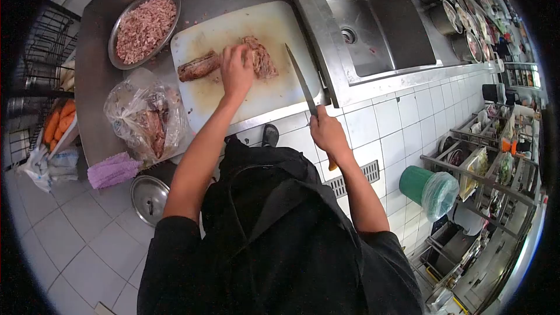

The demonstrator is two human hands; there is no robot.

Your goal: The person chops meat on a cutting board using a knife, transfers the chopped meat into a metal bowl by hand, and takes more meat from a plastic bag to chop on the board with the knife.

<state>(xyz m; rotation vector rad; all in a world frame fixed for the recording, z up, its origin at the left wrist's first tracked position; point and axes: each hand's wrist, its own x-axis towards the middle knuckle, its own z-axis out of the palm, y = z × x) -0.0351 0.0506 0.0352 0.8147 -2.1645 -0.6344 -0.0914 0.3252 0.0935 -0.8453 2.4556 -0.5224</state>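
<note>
On a stained white cutting board (216, 102) lie a long dark-red piece of meat (198, 66) and, to its right, a wider piece of meat (262, 61). My left hand (237, 70) rests between them with bent fingers pressed together, touching the wider piece at its left side; what the fingertips hold is hidden. A long knife (300, 79) has its handle wrapped in my right hand (330, 135), off the board's right side. Its blade points up and to the left, over the board's right edge, apart from the meat.
Left of the board are a metal bowl of diced meat (146, 29), a plastic bag with meat (151, 118) and a purple cloth (113, 170). A sink (379, 35) is at the upper right. A green bin (417, 184) and a pot lid (149, 199) are lower down.
</note>
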